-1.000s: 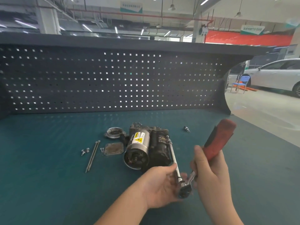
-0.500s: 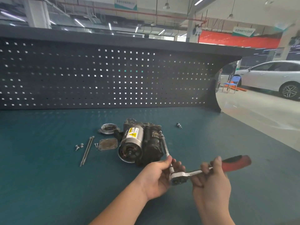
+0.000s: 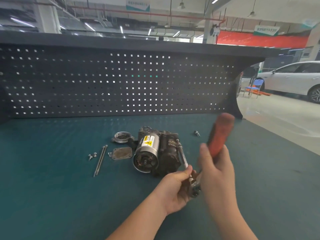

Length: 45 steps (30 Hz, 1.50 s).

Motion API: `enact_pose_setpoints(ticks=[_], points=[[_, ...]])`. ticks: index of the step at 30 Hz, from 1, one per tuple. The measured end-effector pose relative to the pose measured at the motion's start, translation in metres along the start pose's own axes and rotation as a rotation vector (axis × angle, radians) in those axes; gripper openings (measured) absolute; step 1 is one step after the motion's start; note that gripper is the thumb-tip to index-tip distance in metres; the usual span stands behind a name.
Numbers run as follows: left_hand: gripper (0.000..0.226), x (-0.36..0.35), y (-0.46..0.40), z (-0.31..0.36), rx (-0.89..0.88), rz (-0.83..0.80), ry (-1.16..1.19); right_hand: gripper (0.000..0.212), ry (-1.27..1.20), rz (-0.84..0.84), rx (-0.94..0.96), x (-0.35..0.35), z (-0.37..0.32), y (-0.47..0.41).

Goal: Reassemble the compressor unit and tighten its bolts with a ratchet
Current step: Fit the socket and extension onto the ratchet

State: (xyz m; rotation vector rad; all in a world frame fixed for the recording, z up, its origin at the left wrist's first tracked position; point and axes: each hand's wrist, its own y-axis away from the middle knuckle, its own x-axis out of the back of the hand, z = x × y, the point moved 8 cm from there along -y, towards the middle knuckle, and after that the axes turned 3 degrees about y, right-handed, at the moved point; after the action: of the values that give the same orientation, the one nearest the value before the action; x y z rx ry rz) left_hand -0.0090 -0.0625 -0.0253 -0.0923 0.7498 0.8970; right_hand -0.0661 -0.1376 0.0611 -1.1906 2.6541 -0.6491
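In the head view, the right hand (image 3: 216,172) grips the red handle of the ratchet (image 3: 220,134), which tilts up and away, blurred. The left hand (image 3: 174,189) pinches the extension bar (image 3: 181,154) just beside the ratchet's head. The bar runs forward from the left hand to the compressor unit (image 3: 155,153) on the table (image 3: 52,170). Left of the left hand lie a cover plate (image 3: 122,153), a round cap (image 3: 122,137), two long bolts (image 3: 100,160) and small screws (image 3: 92,155).

Green bench (image 3: 52,170); on it compressor unit (image 3: 155,153), round cover (image 3: 122,137), plate (image 3: 122,153), long bolts (image 3: 100,160).
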Motion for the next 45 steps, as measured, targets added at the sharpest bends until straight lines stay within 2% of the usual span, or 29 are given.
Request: enact_pose_setpoints(ticks=[5,9,13,16,20,23,26,27,28,32,36,42,45], points=[[0.024,0.001,-0.005,0.004,0.001,-0.076,0.072,0.026,-0.449,0.152,-0.273,0.016,0.031,-0.006],[0.020,0.003,-0.006,0.004,0.034,-0.113,0.088,0.027,-0.714,0.284,-0.416,0.024,0.057,0.001],[0.018,0.007,-0.011,-0.003,0.082,-0.074,0.182,0.033,-0.997,0.397,-0.677,0.021,0.098,0.023],[0.010,0.009,-0.011,-0.003,0.074,-0.046,0.196,0.034,-1.030,0.365,-0.664,0.018,0.105,0.025],[0.016,0.019,-0.012,-0.005,0.080,0.035,0.128,0.028,-0.695,0.216,-0.459,0.025,0.079,0.002],[0.018,0.018,-0.013,-0.006,0.072,0.045,0.063,0.023,-0.245,-0.065,-0.134,0.009,0.023,-0.017],[0.031,0.016,-0.011,-0.002,0.039,0.006,0.005,0.011,0.273,-0.382,0.166,-0.039,-0.017,-0.005],[0.035,0.015,-0.010,0.000,0.029,-0.005,0.001,0.015,0.391,-0.395,0.221,-0.048,-0.020,0.001],[0.035,0.015,-0.010,0.001,0.026,-0.006,0.001,0.021,0.412,-0.335,0.235,-0.046,-0.020,0.002],[0.024,0.012,-0.010,-0.003,0.025,0.003,0.016,0.019,0.022,-0.021,0.067,-0.002,-0.006,-0.005],[0.022,0.010,-0.012,-0.004,0.043,-0.020,0.083,0.024,-0.230,0.122,-0.148,0.016,0.022,-0.006],[0.028,0.010,-0.012,-0.002,0.066,-0.048,0.144,0.026,-0.747,0.352,-0.473,0.028,0.070,0.007],[0.025,0.010,-0.012,-0.003,0.068,-0.036,0.151,0.031,-0.945,0.397,-0.607,0.025,0.095,0.019]])
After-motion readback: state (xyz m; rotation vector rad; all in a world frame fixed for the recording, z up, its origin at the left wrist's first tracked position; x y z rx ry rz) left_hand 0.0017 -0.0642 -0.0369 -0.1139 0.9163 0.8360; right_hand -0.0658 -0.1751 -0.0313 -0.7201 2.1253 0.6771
